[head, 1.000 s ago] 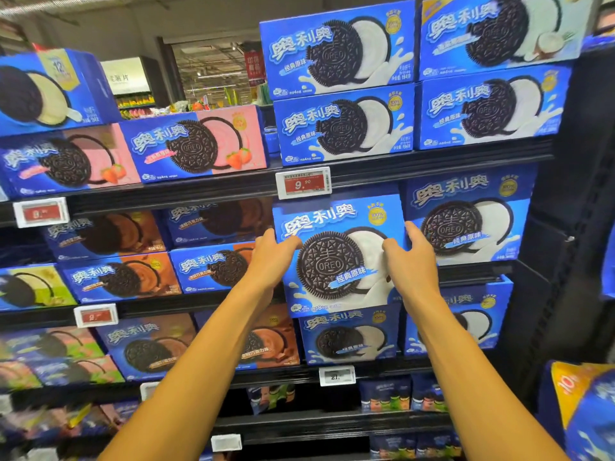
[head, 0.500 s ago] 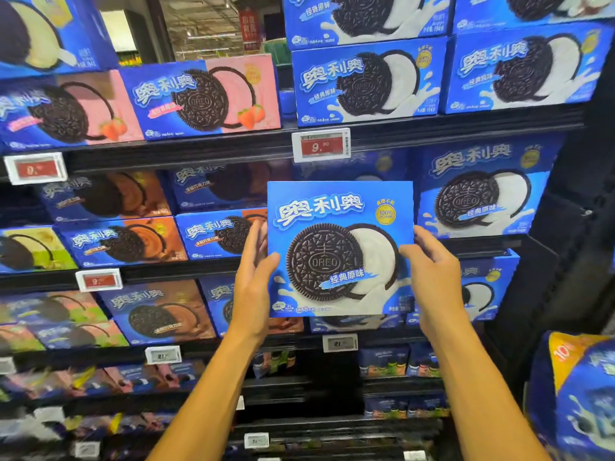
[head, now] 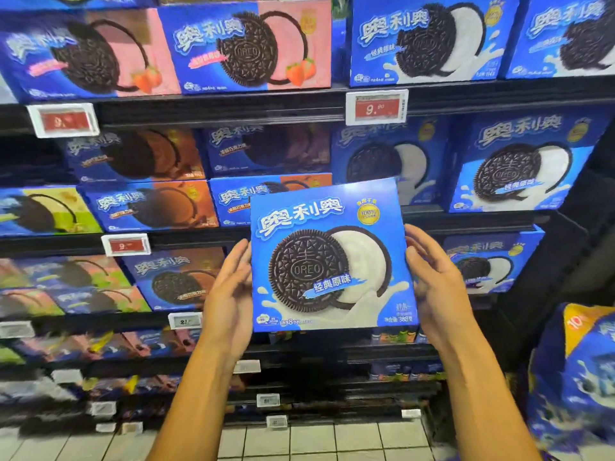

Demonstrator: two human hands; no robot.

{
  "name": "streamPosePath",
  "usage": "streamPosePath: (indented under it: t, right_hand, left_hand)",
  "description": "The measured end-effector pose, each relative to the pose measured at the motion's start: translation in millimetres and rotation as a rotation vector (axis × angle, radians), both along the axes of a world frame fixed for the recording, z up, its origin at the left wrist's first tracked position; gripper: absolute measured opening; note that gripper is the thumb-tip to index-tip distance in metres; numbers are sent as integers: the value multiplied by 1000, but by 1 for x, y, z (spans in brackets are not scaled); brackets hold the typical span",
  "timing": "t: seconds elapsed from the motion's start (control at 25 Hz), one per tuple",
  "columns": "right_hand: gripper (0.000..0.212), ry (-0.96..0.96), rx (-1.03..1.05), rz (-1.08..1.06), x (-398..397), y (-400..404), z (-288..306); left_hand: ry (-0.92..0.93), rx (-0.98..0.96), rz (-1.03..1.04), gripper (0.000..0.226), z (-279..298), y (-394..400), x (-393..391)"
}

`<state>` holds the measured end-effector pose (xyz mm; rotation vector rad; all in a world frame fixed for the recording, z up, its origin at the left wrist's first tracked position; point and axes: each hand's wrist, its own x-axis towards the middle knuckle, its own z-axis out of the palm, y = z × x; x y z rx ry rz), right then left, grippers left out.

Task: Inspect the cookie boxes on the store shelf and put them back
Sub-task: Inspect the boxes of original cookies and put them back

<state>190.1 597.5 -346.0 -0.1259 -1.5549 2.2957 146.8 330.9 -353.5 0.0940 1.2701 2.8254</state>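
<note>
- Blue cookie box (head: 329, 257): square, front facing camera, slightly tilted, held off the shelf.
- Print: dark sandwich cookie, white cream, milk splash, gold seal.

Both hands (head: 229, 294) (head: 436, 287) hold blue cookie box (head: 332, 257) off shelf.

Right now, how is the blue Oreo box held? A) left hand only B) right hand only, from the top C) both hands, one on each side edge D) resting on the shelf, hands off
C: the blue Oreo box is off the shelf, with the left hand on its left edge and the right hand on its right edge.
</note>
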Motion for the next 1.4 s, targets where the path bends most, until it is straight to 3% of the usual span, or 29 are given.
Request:
streamPosePath:
  t: [0.16,0.28,0.48,0.6,0.68,0.8,1.04,1.2,1.4]
  right_hand:
    - [52,-16,-104,163,9,-33,-7]
    - [46,-47,-45,214,11,-56,-17]
    - [41,-235,-41,119,12,-88,-36]
    - [46,-196,-62,103,10,-108,-50]
    - [44,-157,-153,83,6,-124,-60]
    - [47,-152,-214,51,-3,-149,-69]
    - [42,-393,102,-20,-20,-192,-79]
    - [39,-454,-53,20,-22,-217,-87]
    - [42,-533,-199,-28,-21,-236,-95]
  left_hand:
    - [-40,3,-3,47,-9,-31,7]
    - [-28,5,0,49,-12,-55,12]
    - [112,42,-83,51,-7,-92,23]
    - [213,-11,-125,58,-1,-106,26]
    - [173,-52,-194,73,4,-111,26]
    - [87,-82,-331,47,11,-118,33]
    - [187,-256,-318,35,14,-121,50]
    - [262,-436,-285,30,18,-113,65]
    - [245,-446,-256,31,17,-112,75]
